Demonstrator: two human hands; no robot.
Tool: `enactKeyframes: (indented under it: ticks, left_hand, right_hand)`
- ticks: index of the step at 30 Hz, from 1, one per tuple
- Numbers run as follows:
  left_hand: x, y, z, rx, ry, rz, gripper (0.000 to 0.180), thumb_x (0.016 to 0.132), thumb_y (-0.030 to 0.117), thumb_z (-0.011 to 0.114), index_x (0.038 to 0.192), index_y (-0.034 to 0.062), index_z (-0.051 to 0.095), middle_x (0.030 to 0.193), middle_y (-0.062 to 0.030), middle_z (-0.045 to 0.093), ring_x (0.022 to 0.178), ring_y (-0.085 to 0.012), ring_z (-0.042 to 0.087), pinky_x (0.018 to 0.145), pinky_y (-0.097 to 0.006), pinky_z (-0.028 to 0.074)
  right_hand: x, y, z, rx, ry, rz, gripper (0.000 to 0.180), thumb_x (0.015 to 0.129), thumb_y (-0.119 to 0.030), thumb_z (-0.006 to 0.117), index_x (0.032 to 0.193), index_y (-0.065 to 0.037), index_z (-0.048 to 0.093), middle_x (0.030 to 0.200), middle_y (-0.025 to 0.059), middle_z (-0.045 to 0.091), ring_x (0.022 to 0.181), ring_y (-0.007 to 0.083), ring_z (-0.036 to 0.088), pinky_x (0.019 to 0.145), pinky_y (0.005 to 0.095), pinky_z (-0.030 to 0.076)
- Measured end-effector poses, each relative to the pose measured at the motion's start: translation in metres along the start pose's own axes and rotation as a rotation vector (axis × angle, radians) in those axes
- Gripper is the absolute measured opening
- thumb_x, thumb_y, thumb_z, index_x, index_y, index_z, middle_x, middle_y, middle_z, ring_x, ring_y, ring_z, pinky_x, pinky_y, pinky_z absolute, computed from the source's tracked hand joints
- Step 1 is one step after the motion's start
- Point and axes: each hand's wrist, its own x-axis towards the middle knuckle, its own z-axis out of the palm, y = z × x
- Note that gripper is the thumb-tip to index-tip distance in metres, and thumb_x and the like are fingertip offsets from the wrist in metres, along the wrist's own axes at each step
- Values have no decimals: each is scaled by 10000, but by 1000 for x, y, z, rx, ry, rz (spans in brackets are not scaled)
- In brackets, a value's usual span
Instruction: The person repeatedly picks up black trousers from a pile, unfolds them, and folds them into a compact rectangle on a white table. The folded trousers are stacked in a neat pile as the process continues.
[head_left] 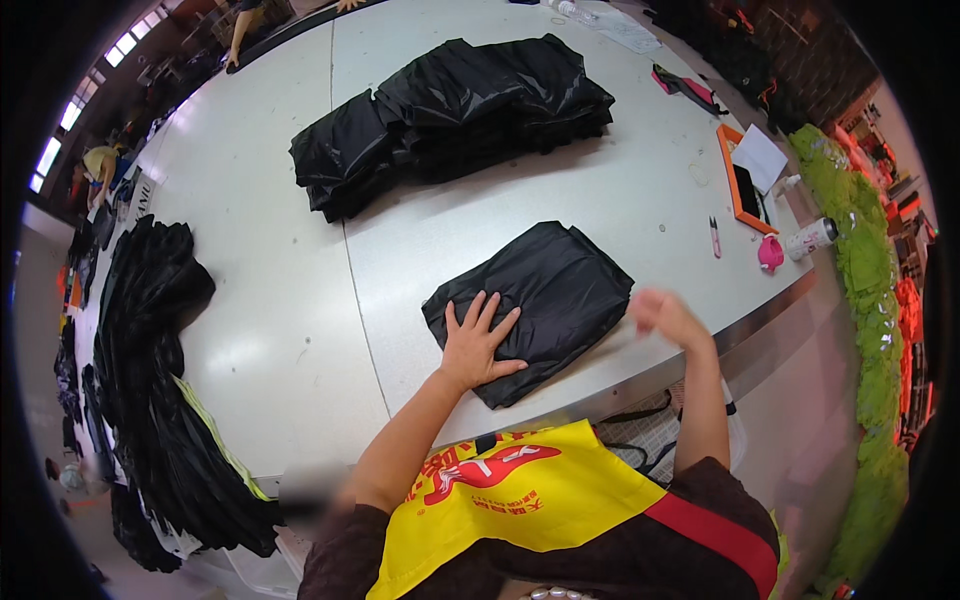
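A folded black garment (pixel 545 290) lies on the grey table (pixel 270 300) in front of me. My left hand (pixel 477 342) presses flat on its near left corner, fingers spread. Just off the garment's right edge hovers my right hand (pixel 665 315), blurred, holding nothing that I can see. Farther back on the table sits a stack of folded black garments (pixel 455 115).
A heap of unfolded black fabric (pixel 160 400) hangs over the table's left edge. At the right edge are an orange tray with paper (pixel 745 175), a pink object (pixel 771 253), a white bottle (pixel 812 237) and a pen (pixel 715 238). Green fabric (pixel 860 300) piles beyond.
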Motion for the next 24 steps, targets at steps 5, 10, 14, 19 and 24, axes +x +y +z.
enactKeyframes:
  ticks: [5, 10, 14, 19, 24]
  left_hand:
    - [-3, -1, 1, 25, 14, 22, 809, 718, 739, 475, 1344, 228, 430, 1400, -161, 349, 1324, -342, 265, 983, -674, 157]
    - [-23, -13, -15, 27, -15, -25, 813, 693, 729, 511, 1340, 243, 432, 1419, -124, 335, 1338, -307, 251, 1004, -653, 147]
    - [-34, -22, -28, 44, -3, -49, 821, 674, 697, 567, 1336, 231, 434, 1415, -141, 330, 1337, -313, 249, 1032, -616, 138]
    - [-91, -17, -37, -62, 320, -372, 778, 718, 431, 703, 1341, 84, 392, 1424, -235, 228, 1313, -406, 234, 1064, -521, 187]
    - [-157, -5, -48, -70, 437, -608, 727, 770, 178, 685, 1353, -21, 298, 1422, -253, 204, 1305, -411, 238, 1058, -467, 238]
  right_hand:
    - [92, 11, 0, -349, 163, 89, 895, 708, -455, 704, 1338, 55, 327, 1243, 233, 478, 1129, 274, 483, 907, 340, 417]
    - [114, -11, 11, -88, -224, 390, 852, 637, -393, 770, 1266, 62, 420, 1225, 203, 517, 1037, 270, 566, 895, 335, 448]
    - [96, 4, 47, 428, -318, 438, 524, 713, -276, 704, 1119, 26, 568, 1063, 133, 624, 984, 199, 596, 865, 327, 484]
    - [63, -83, 20, 670, -228, -50, 473, 767, -251, 647, 1131, 36, 550, 1077, 147, 612, 1002, 253, 593, 892, 386, 480]
    - [97, -168, -57, 930, -130, -787, 465, 888, -282, 517, 1244, 16, 485, 1259, 169, 518, 1115, 312, 538, 982, 439, 416]
